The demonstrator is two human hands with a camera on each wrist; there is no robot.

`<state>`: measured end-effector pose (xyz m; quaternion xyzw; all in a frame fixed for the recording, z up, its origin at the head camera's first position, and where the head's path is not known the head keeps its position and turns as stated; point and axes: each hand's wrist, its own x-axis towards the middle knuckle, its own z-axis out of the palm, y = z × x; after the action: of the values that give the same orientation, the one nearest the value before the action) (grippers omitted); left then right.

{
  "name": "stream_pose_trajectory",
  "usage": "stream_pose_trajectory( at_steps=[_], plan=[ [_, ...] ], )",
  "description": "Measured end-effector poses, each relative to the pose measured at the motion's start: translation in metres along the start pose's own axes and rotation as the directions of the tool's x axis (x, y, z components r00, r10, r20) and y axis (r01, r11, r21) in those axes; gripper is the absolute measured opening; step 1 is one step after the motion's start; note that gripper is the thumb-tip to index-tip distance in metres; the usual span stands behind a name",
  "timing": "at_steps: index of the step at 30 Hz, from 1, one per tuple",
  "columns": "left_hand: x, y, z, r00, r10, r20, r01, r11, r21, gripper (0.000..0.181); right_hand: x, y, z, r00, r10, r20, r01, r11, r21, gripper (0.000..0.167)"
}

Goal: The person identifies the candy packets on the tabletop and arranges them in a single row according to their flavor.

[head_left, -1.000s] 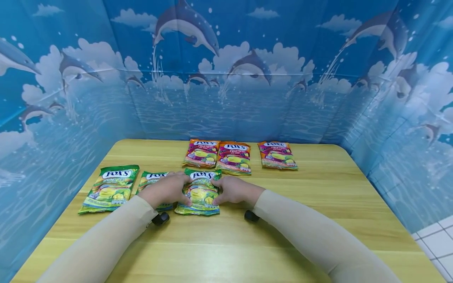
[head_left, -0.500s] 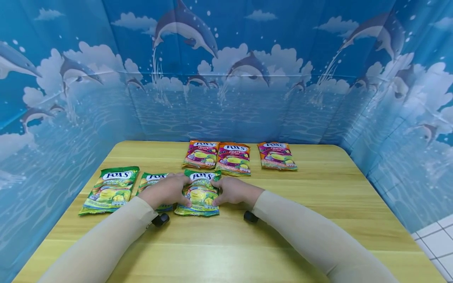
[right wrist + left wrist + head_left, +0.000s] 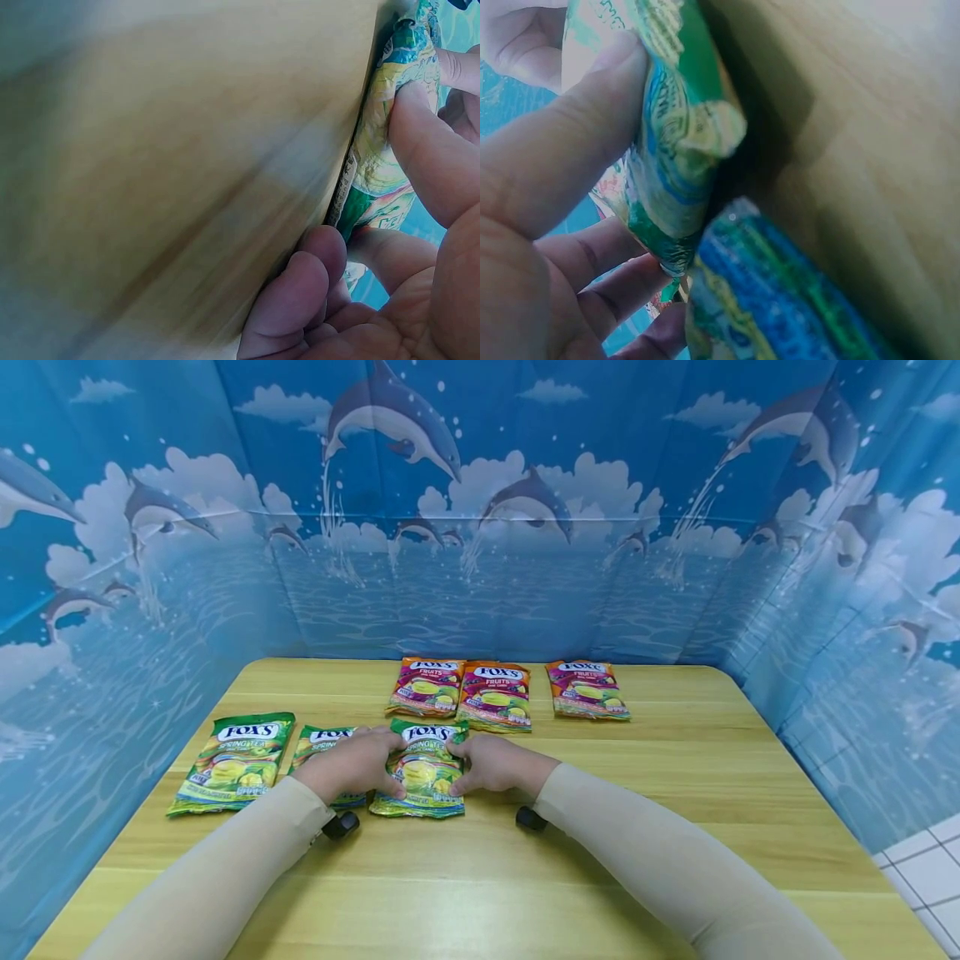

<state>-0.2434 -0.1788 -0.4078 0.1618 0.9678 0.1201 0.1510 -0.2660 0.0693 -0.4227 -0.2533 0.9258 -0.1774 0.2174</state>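
- Far left: the outer green packet [image 3: 232, 764] is lying flat on the table [image 3: 495, 885]; the left sleeve [image 3: 217, 864] is best travelling clear of it.
- Next along: the left hand [image 3: 360, 764] is pinching the left edge of the held packet [image 3: 426, 772], its wrist reaching across the middle green packet [image 3: 324, 739]; lifting that wrist a little should be sparing the neighbour a nudge.
- Centre: the held packet is sitting between both hands, just nearer the wearer than the purple packets. Light, equal pressure is probably serving best (soft wrappers are likely creasing when squeezed).
- Right side: the right hand [image 3: 495, 762] is gripping the opposite edge, thumb near the lower corner; loosening both hands together should be sparing the packet a twist.
- Hard to see, left: hand and sleeve are hiding much of the middle green packet; the left wrist view is cutting it off and blurring its print.
- Centre: I am not telling whether the held packet is lying fully on the table.
- Further right: an orange strip is peeping out behind the middle purple packet [image 3: 495, 697], possibly another wrapper; I am leaving that unsettled.
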Motion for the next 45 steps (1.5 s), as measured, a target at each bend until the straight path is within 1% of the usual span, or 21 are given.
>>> stream_pose_trajectory(
  at_steps=[5, 20, 25, 28, 31, 35, 38, 40, 43, 45],
  plan=[
    [0.001, 0.000, 0.000, 1.000, -0.001, -0.004, 0.001, 1.000, 0.011, 0.083, -0.001, 0.000, 0.000, 1.000, -0.002, 0.000, 0.002, 1.000, 0.000, 0.085],
    [-0.001, 0.002, -0.001, 1.000, 0.001, 0.002, -0.001, 1.000, 0.010, 0.082, -0.003, 0.000, -0.001, 1.000, -0.003, 0.003, 0.003, 1.000, 0.002, 0.086],
    [-0.001, 0.003, -0.003, 1.000, 0.005, 0.007, -0.005, 1.000, 0.015, 0.083, -0.003, 0.001, -0.002, 1.000, -0.007, -0.003, 0.007, 1.000, 0.018, 0.086],
    [-0.001, 0.005, -0.005, 1.000, 0.013, 0.016, -0.013, 0.999, 0.035, 0.084, -0.002, 0.002, -0.002, 1.000, -0.005, -0.004, 0.005, 0.999, 0.042, 0.087],
    [0.002, 0.006, -0.008, 1.000, 0.018, 0.026, -0.020, 0.998, 0.063, 0.085, -0.003, 0.002, -0.003, 1.000, -0.003, -0.010, 0.004, 0.998, 0.064, 0.088],
    [0.006, 0.008, -0.013, 0.998, 0.014, 0.062, -0.019, 0.997, 0.080, 0.082, -0.005, 0.002, -0.004, 1.000, -0.014, -0.012, 0.015, 0.997, 0.077, 0.089],
    [0.009, 0.011, -0.021, 0.994, 0.022, 0.107, -0.030, 0.997, 0.076, 0.075, -0.007, 0.004, -0.006, 1.000, -0.023, -0.002, 0.023, 0.996, 0.088, 0.091],
    [0.010, 0.011, -0.026, 0.992, 0.029, 0.124, -0.039, 0.996, 0.079, 0.068, -0.008, 0.006, -0.009, 1.000, -0.031, 0.004, 0.030, 0.994, 0.107, 0.091],
    [0.012, 0.009, -0.033, 0.992, 0.024, 0.121, -0.031, 0.998, 0.058, 0.060, -0.009, 0.010, -0.014, 0.999, -0.047, -0.011, 0.048, 0.991, 0.122, 0.088],
    [0.014, 0.005, -0.036, 0.996, 0.014, 0.091, -0.016, 0.999, 0.027, 0.059, -0.010, 0.011, -0.017, 0.998, -0.054, -0.044, 0.059, 0.992, 0.114, 0.083]
  ],
)
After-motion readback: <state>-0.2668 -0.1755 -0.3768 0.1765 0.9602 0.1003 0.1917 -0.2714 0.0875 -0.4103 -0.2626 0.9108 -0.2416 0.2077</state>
